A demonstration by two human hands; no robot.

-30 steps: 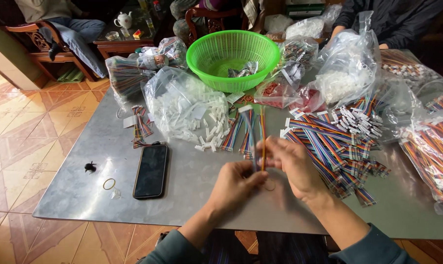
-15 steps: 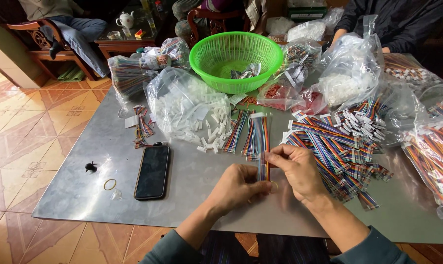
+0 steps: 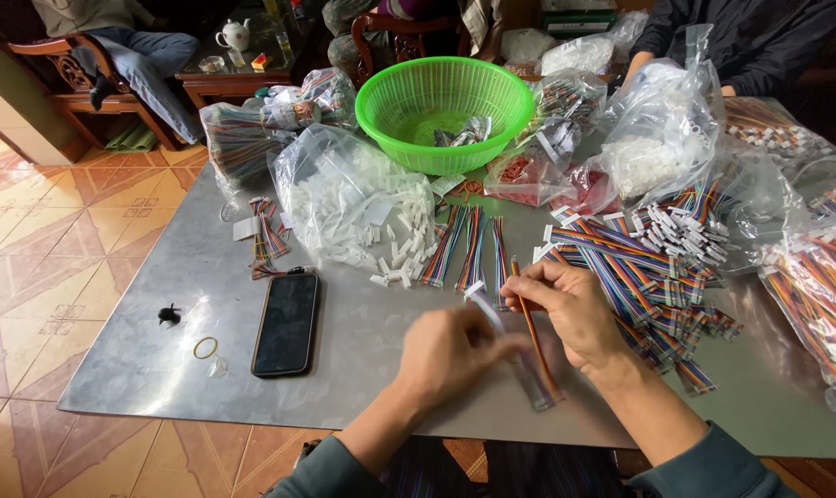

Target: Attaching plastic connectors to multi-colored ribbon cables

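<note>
My right hand (image 3: 575, 309) pinches a ribbon cable (image 3: 536, 346) at lower centre frame, over the table (image 3: 160, 350); left hand (image 3: 450, 355) blurred, pinching its white connector (image 3: 476, 293). Risk: connector slips, wires bend.

You are working at a grey metal-topped table (image 3: 362, 369). On it lie a black smartphone (image 3: 286, 323), face up, with a yellow rubber band (image 3: 205, 347) and a small black clip (image 3: 169, 314) to its left. Farther back stand a green plastic basket (image 3: 418, 106), a clear bag of white connectors (image 3: 344, 198) and a heap of rainbow ribbon cables (image 3: 648, 267).
</note>
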